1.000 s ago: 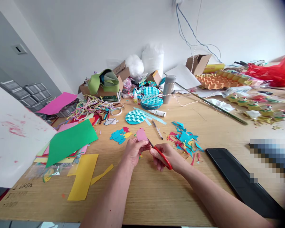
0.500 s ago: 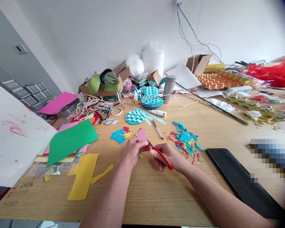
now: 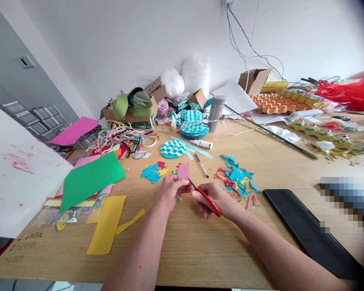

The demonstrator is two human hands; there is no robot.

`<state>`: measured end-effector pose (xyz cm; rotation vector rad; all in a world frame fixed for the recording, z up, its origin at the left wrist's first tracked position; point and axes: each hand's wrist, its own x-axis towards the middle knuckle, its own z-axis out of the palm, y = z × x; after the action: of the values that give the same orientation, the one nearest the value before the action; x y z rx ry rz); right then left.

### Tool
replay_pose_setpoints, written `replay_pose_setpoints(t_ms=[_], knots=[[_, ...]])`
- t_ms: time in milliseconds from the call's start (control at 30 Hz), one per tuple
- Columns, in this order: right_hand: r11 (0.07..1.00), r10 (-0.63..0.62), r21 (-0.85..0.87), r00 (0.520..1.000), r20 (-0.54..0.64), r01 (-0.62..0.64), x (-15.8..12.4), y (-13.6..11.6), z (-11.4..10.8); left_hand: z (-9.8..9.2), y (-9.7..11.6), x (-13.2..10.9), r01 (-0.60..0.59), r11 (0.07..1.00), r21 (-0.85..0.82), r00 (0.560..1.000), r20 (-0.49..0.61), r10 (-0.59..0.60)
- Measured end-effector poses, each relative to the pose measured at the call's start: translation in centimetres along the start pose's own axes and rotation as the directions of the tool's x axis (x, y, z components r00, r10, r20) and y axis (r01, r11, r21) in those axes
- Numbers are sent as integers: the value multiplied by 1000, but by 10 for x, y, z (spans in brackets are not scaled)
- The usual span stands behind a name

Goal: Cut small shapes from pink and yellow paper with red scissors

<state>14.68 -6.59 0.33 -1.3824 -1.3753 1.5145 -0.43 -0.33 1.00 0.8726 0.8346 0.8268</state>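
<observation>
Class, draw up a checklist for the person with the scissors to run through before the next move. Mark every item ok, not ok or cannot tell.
1. Small pink paper piece gripped: ok, pinched in the left hand.
2. Red-handled scissors with dark blades in hand: ok, held in the right hand.
3. Left fingertips well away from the blades: not ok, they look very close; contact cannot be told.
4. Blades open: cannot tell, too small to see.
5. Mixed blue, red and yellow paper scraps apart from the pink piece: ok, they lie to its right.
6. Outline drawn on the pink piece: cannot tell.
</observation>
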Motion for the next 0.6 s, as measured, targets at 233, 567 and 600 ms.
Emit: replay_pose_setpoints(t_ms=[233,567,600], knots=[[1000,-9,-15,1000,-13,9,-1,-1,0,1,0,-1,6,1000,14,999,31,-6],[1000,4,8,1000,-8,-4,0,-2,1,0,0,0,11,1000,-3,1000,1,-11],[1000,6,13,1000,-8,-6,0,-2,1,0,-1,0,11,1000,2,1000,3,-11]])
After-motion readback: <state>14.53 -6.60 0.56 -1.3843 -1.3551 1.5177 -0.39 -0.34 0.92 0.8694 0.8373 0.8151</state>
